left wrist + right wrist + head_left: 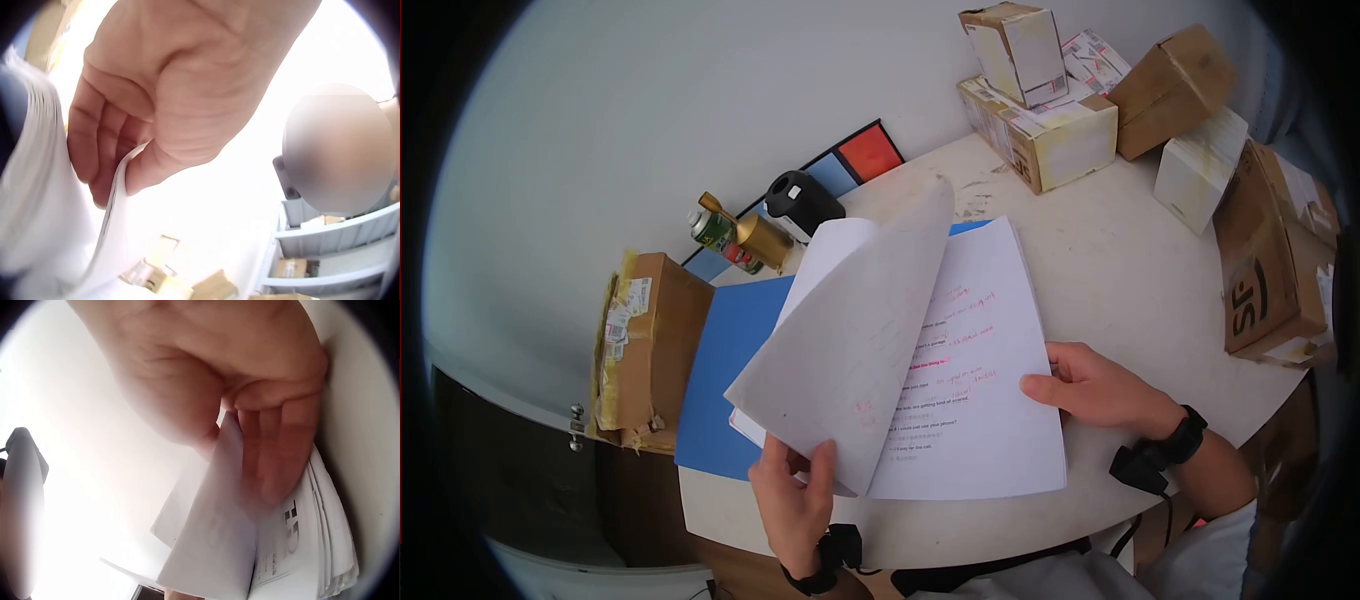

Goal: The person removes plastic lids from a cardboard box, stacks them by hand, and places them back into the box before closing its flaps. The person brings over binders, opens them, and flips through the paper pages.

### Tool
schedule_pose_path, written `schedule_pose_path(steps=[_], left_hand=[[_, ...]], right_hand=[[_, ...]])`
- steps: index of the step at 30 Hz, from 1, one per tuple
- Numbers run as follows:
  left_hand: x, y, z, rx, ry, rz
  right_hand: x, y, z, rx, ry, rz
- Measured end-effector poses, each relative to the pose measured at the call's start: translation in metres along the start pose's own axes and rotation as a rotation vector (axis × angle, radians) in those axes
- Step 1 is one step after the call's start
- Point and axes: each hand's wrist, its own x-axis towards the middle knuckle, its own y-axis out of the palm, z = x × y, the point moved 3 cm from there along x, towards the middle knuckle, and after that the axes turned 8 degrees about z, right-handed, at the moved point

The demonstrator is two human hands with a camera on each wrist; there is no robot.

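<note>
A thick stack of printed sheets (970,400) with red handwriting lies on a blue folder (725,350). The left hand (795,500) pinches the lower edge of a lifted, curling sheet (850,330); in the left wrist view the thumb and fingers of that hand (175,94) hold thin paper (112,219) beside the thicker stack (37,187). At the stack's right edge, the right hand (1100,385) has its thumb on the printed page. The right wrist view shows the right hand (231,381) with a page (212,519) between thumb and fingers, its fingers behind that page.
A cardboard box (670,350) stands left of the folder. Behind it are a spray can (725,240), a gold container (762,240) and a black holder (803,203). Several boxes (1075,140) are piled at the back right, with a larger SF box (1270,260) at the right edge.
</note>
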Motion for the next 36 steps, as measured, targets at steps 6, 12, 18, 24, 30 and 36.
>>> schedule_pose_path(steps=[6, 12, 18, 24, 30, 36], left_hand=[[-0.019, -0.035, 0.015, 0.089, -0.169, -0.724], [-0.015, 0.005, -0.04, 0.071, 0.262, -0.064], [-0.001, 0.05, -0.06, 0.36, 0.504, 0.331], [0.002, 0.044, -0.06, 0.34, 0.468, 0.341], [0.002, 0.04, -0.045, 0.237, 0.467, 0.385], [-0.009, -0.021, 0.01, 0.013, -0.055, -0.484]], right_hand=[[0.002, -0.005, -0.009, 0.027, -0.094, 0.147], [0.002, -0.001, -0.002, -0.129, 0.032, 0.037], [0.004, 0.0, -0.009, -0.047, -0.035, 0.025], [0.006, 0.006, -0.013, -0.061, -0.104, -0.069], [0.004, 0.009, -0.01, -0.111, -0.129, -0.127], [-0.006, 0.001, 0.009, -0.076, 0.001, -0.022]])
